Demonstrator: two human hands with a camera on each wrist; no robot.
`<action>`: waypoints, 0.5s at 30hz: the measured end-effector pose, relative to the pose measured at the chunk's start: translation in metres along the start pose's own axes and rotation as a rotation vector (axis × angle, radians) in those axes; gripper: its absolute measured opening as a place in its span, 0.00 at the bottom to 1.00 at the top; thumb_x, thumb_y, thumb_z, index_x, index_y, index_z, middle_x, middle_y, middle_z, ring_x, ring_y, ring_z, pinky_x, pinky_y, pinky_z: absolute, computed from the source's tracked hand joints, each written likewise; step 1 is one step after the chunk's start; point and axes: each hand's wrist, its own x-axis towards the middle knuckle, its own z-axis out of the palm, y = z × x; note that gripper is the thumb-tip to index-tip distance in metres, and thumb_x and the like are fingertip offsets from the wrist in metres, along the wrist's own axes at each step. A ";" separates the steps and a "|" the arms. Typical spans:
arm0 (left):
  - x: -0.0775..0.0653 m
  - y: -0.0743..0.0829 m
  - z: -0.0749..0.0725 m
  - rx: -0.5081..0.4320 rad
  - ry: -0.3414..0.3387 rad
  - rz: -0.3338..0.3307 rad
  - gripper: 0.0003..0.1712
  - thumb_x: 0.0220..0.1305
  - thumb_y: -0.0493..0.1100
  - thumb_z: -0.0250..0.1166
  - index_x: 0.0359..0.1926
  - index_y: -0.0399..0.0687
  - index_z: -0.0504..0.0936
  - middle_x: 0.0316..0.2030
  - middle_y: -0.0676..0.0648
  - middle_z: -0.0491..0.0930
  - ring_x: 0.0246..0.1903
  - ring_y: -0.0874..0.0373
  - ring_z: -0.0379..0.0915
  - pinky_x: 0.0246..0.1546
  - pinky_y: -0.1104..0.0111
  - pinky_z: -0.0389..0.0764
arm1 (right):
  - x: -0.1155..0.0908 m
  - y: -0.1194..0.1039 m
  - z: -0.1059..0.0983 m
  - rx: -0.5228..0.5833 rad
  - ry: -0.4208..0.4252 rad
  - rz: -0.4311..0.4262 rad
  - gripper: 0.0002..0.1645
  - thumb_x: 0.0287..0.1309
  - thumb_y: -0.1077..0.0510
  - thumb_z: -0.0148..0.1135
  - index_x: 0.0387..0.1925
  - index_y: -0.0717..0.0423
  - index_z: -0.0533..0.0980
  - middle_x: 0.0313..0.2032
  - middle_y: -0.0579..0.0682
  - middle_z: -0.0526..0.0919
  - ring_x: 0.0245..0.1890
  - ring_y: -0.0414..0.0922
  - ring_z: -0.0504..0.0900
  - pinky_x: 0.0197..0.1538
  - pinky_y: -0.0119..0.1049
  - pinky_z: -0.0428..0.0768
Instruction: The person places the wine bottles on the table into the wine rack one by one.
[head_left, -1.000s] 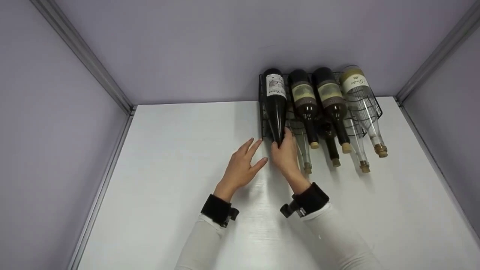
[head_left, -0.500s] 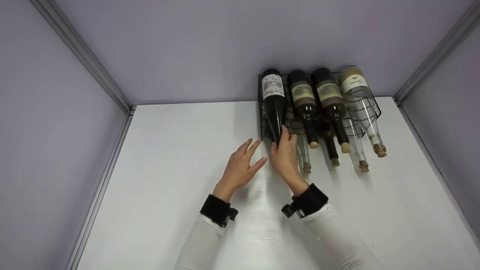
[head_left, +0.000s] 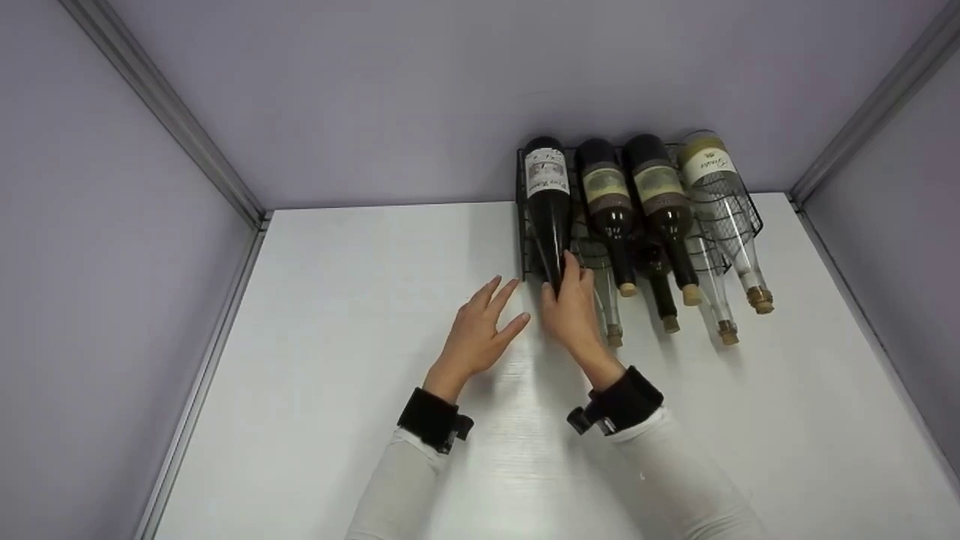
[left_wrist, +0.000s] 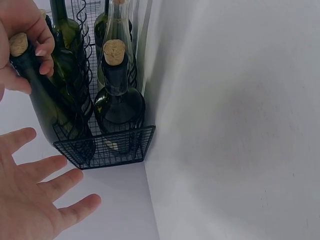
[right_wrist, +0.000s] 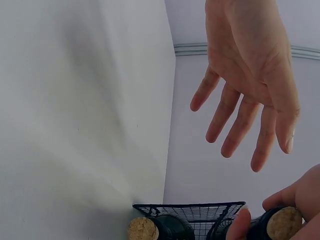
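Observation:
A dark wine bottle (head_left: 549,214) with a white label lies at the left end of the top row in a black wire wine rack (head_left: 520,225), its neck toward me. My right hand (head_left: 574,311) holds that neck between thumb and fingers; in the left wrist view the cork (left_wrist: 19,44) pokes out above the grip. Just left of the bottle, my left hand (head_left: 476,337) hovers with fingers spread and nothing in it. The right wrist view shows the left palm (right_wrist: 250,65) facing the rack.
Beside it in the top row lie two dark bottles (head_left: 606,187) with yellowish labels and a clear bottle (head_left: 724,202). Below are more corked bottles, including a clear one (head_left: 613,319) and a dark one (head_left: 663,300). The rack stands on a white table (head_left: 337,300) against the back wall.
The held bottle has turned a little about its length, so its label faces more upward, and its body sits slightly further left. My left hand has drifted slightly left.

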 end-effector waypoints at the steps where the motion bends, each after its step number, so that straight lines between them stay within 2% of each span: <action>1: 0.000 -0.001 0.000 0.005 0.000 -0.001 0.37 0.73 0.65 0.48 0.75 0.53 0.61 0.71 0.38 0.59 0.68 0.42 0.57 0.62 0.45 0.64 | 0.000 0.000 -0.001 -0.002 -0.013 0.005 0.37 0.67 0.63 0.57 0.72 0.69 0.55 0.57 0.75 0.64 0.55 0.66 0.71 0.56 0.57 0.71; 9: -0.002 -0.004 -0.002 0.006 -0.005 -0.011 0.38 0.73 0.66 0.48 0.75 0.54 0.60 0.71 0.38 0.58 0.69 0.42 0.57 0.62 0.45 0.64 | -0.002 -0.001 -0.011 -0.031 -0.101 0.023 0.42 0.67 0.58 0.59 0.74 0.66 0.50 0.58 0.76 0.64 0.57 0.68 0.69 0.57 0.60 0.70; 15: -0.004 -0.006 -0.005 0.008 -0.012 -0.019 0.38 0.73 0.66 0.47 0.75 0.54 0.60 0.72 0.38 0.57 0.69 0.42 0.56 0.63 0.46 0.62 | -0.003 -0.005 -0.022 -0.079 -0.181 0.000 0.46 0.69 0.52 0.58 0.75 0.64 0.45 0.64 0.76 0.57 0.62 0.68 0.65 0.59 0.60 0.69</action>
